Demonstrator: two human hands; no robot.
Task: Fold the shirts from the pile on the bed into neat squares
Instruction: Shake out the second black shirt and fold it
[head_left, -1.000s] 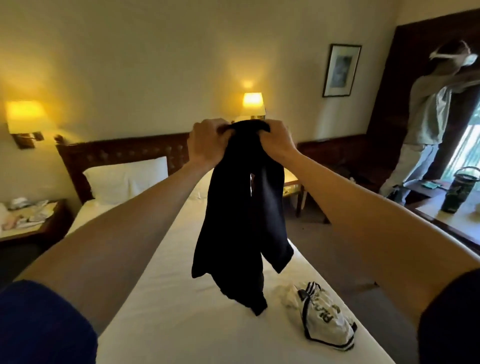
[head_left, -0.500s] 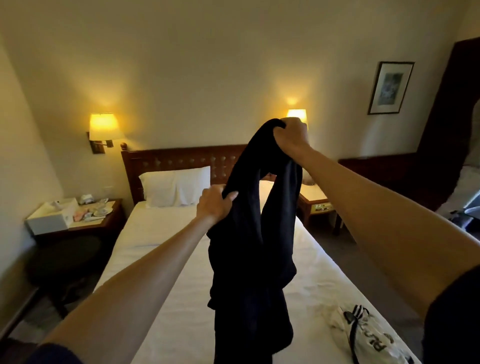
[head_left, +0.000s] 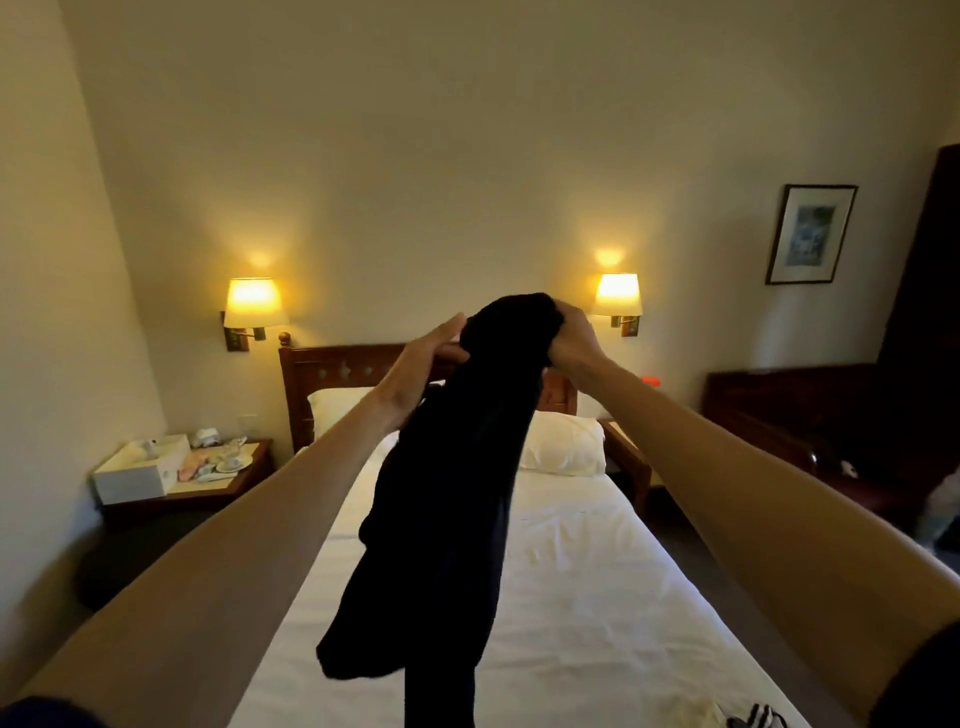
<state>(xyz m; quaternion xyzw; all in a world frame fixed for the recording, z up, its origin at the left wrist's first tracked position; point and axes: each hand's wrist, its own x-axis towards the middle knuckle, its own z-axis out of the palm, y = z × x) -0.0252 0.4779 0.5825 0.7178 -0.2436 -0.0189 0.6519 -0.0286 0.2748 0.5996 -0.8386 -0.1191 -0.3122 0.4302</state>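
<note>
**First shirt up off the bed, no square yet**

I hold a dark shirt (head_left: 457, 478) in the air above the bed (head_left: 597, 582), bunched at the top and hanging in one long, twisted drape that runs out of the bottom of the view. My right hand (head_left: 574, 338) is clenched around the gathered top of the cloth. My left hand (head_left: 423, 366) lies against the left side of the bunch, fingers mostly straight; I cannot tell from here whether the thumb is pinching a fold. The shirt is not spread, its sleeves and hem are not sorted out, and none of it looks laid flat on the sheet, so by my reckoning the folding of this one has barely begun: it needs finding by the shoulders, opening out, laying down and folding in.

At the bottom right edge, a white garment with dark stripes (head_left: 758, 719) lies crumpled on the sheet, only partly in view; I take it for what remains of the pile, unfolded. No finished square shows anywhere on the sheet. Beyond the shirt, two white pillows (head_left: 563, 447) sit against the wooden headboard (head_left: 332, 374), under two lit wall lamps (head_left: 252, 306), with a cluttered bedside bench (head_left: 244, 475) at left.
</note>
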